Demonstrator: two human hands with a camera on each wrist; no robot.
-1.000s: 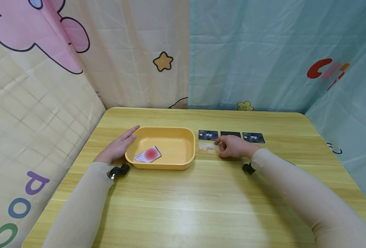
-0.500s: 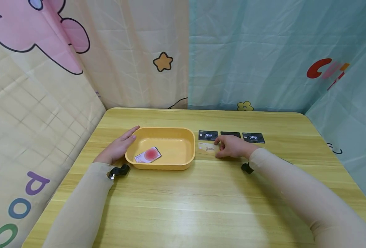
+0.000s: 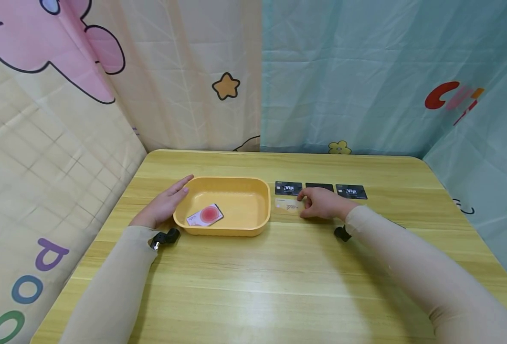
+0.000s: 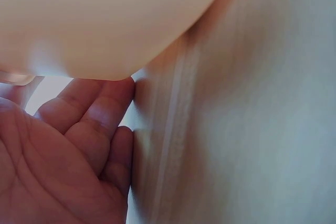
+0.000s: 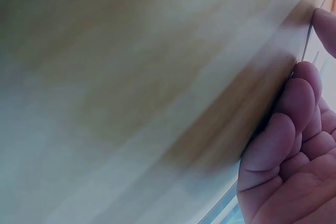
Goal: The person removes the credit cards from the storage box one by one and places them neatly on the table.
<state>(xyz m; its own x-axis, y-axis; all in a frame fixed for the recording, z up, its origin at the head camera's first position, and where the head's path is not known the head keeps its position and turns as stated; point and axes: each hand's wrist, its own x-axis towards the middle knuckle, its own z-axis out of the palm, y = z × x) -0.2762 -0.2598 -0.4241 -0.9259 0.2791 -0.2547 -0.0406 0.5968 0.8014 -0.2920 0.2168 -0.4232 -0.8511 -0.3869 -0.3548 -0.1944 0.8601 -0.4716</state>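
Note:
My left hand (image 3: pixel 161 206) lies against the left end of a yellow plastic tray (image 3: pixel 222 231), fingers stretched along its outer wall. In the left wrist view the fingertips (image 4: pixel 123 90) meet the tray's curved side (image 4: pixel 121 30), low by the table. Inside the tray is a white and pink card (image 3: pixel 205 215) with a red circle. To the tray's right, my right hand (image 3: pixel 324 203) holds a gold card (image 3: pixel 288 205) at its right end, between thumb and curled fingers. The right wrist view shows the card's thin edge (image 5: pixel 308 40) there, right at the tabletop.
Behind the gold card lies a row of black cards: a Vip card (image 3: pixel 288 188) at left, a partly hidden black card (image 3: pixel 319 186) in the middle and another Vip card (image 3: pixel 351 191) at right. Curtains (image 3: pixel 343 76) hang behind the wooden table (image 3: pixel 253 277).
My right hand has shifted very slightly to the left at the gold card, and the sheen on that card differs a little. The left hand and tray stay in place.

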